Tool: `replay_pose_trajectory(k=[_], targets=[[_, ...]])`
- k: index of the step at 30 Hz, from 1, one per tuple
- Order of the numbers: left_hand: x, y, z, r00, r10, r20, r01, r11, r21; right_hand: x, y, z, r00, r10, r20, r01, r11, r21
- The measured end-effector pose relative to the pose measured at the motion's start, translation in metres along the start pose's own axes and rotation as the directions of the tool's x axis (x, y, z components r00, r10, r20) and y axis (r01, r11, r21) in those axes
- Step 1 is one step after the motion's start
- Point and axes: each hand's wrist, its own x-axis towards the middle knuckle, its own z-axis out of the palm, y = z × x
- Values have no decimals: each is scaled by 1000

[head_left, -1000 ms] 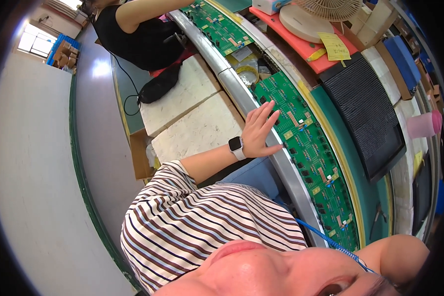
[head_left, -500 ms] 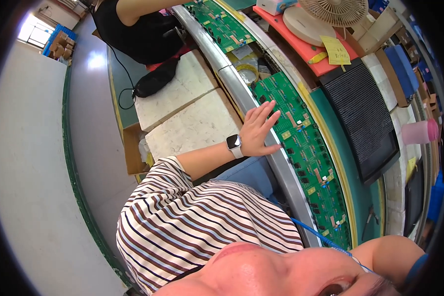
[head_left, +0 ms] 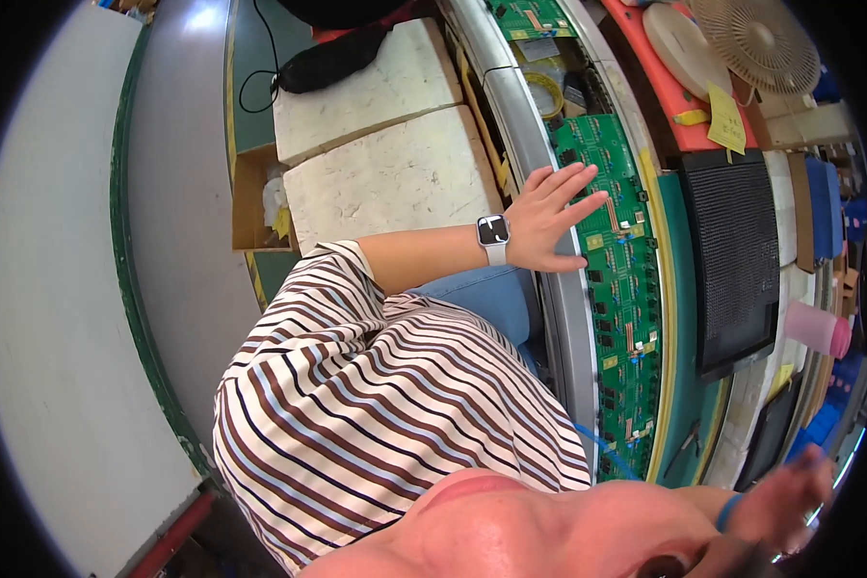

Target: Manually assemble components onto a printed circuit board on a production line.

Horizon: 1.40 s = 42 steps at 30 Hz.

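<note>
My left hand [head_left: 547, 222], with a white-strapped smartwatch [head_left: 493, 229] on its wrist, is spread palm down across the silver rail [head_left: 570, 332]. Its fingertips reach over the near edge of a long green circuit board [head_left: 626, 323] carrying dark and coloured components; whether they press on it I cannot tell. Nothing shows in that hand. At the lower right, my right hand [head_left: 788, 501] is raised off to the side of the line, its fingers smeared by motion. A blue wristband [head_left: 728, 512] circles that wrist, and a blue cord [head_left: 602, 445] crosses the rail.
White slabs [head_left: 385, 183] and a cardboard box [head_left: 250, 197] lie left of the rail. Yellow tape [head_left: 545, 94] sits in a gap between boards. Beyond the line are a black ribbed panel [head_left: 735, 250], a fan [head_left: 761, 43], a pink cup [head_left: 819, 328] and a dark hand tool [head_left: 684, 448].
The view has turned, and the co-worker's arm has left the picture. My right hand has come into view at the lower right. The left hand stays spread over the board's edge.
</note>
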Motion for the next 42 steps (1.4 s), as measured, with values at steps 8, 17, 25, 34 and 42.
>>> replay_pose_trajectory(k=[8,17,25,34,42], targets=[[8,0,6,999,-5,44,5,1000,-6,-115,52,36,592,788,169,-801,598,20],[15,6,-2,999,-14,38,14,1000,2,-204,59,105,394,888,236,-888,303,345],[8,8,-3,1000,6,27,-7,1000,27,-221,76,139,475,858,195,-860,405,311],[7,10,1,1000,-3,30,1,998,60,-230,73,128,603,775,-188,-761,630,155],[25,-9,-15,995,-3,102,3,1000,-7,-239,78,126,563,758,-328,-725,644,244]])
